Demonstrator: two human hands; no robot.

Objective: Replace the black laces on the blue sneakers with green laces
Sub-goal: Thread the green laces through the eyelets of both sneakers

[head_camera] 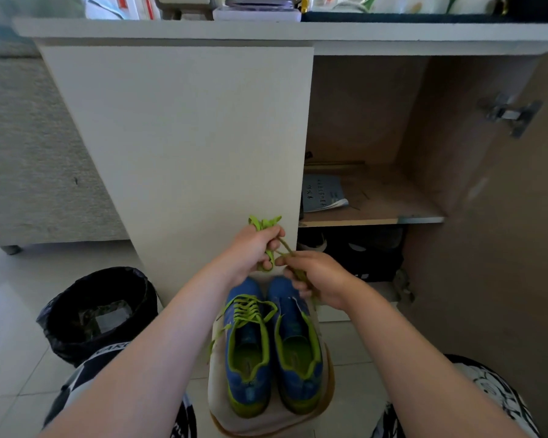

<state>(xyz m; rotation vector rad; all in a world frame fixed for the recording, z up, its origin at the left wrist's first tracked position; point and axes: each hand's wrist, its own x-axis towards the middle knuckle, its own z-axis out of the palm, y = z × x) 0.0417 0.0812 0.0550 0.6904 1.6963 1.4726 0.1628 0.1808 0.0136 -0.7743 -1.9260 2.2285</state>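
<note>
Across the upper and middle frame stands a white cabinet (178, 137); its left door is closed and its right door (503, 216) is swung open at the right edge of the frame. At the left edge is a grey sofa (29, 153) on a tiled floor (13, 358). At lower left, a bin (98, 314) lined with a black bag stands on the floor just beside the cabinet.

At lower centre, a pale pad with a tan rim (266, 422) carries the pair of blue sneakers, side by side, toes toward the cabinet. The left-frame sneaker (247, 358) has a green lace (249, 308) threaded through its eyelets, with loose ends trailing over its left side. The right-frame sneaker (298, 352) shows no lace in its visible eyelets; its toe is hidden behind the right hand.

Both hands are raised above the toes of the sneakers, at centre frame. The left hand (253, 248) is clenched around a bunched loose green lace (264, 222), with loops protruding above and below the fist. The right hand (320, 276) pinches a strand of the same lace between thumb and curled fingers; the strand runs between the two hands.

Inside the open compartment, a booklet (321, 192) lies on the shelf (377, 213), and dark shoes (355, 248) sit below it. A metal hinge (510, 113) is fixed to the open door at upper right.
</note>
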